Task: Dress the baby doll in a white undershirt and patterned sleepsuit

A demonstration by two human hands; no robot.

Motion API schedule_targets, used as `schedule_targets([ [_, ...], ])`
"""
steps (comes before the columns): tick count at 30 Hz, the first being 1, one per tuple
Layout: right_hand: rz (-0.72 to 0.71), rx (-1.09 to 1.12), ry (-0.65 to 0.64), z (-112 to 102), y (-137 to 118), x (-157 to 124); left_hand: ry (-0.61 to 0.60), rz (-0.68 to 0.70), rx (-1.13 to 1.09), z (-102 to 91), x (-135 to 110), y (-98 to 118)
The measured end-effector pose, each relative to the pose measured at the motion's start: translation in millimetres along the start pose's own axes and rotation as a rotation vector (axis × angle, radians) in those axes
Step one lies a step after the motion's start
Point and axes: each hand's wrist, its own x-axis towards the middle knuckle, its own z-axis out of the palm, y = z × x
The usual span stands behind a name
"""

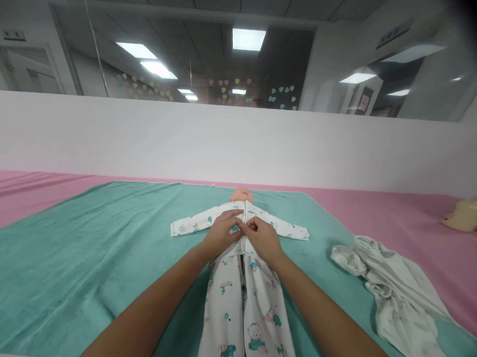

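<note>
A baby doll lies on its back on a green blanket, its head toward the wall. It wears a white printed baby jacket with both sleeves spread out, and white bear-print pants reach toward me. Over the doll's chest, my left hand pinches the jacket's front edge between thumb and fingers. Right beside it, my right hand is closed with its fingertips on the same front edge. Both sets of fingertips meet at the jacket's middle opening; any fastener between them is hidden.
Crumpled white clothing lies to the right on the blanket. A pink sheet shows around the blanket. At the far right edge is a pale yellow object with a skin-toned part beside it. A low white wall with glass above stands behind.
</note>
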Motion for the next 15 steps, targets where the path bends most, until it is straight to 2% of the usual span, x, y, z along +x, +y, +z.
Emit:
schedule_targets([
  [7,0.005,0.022,0.013,1,4,3,-0.014,0.056,0.080,3.2,-1,-4],
  [15,-0.028,0.247,-0.072,-1,19,8,-0.092,-0.002,0.050,0.0,-2,-1],
])
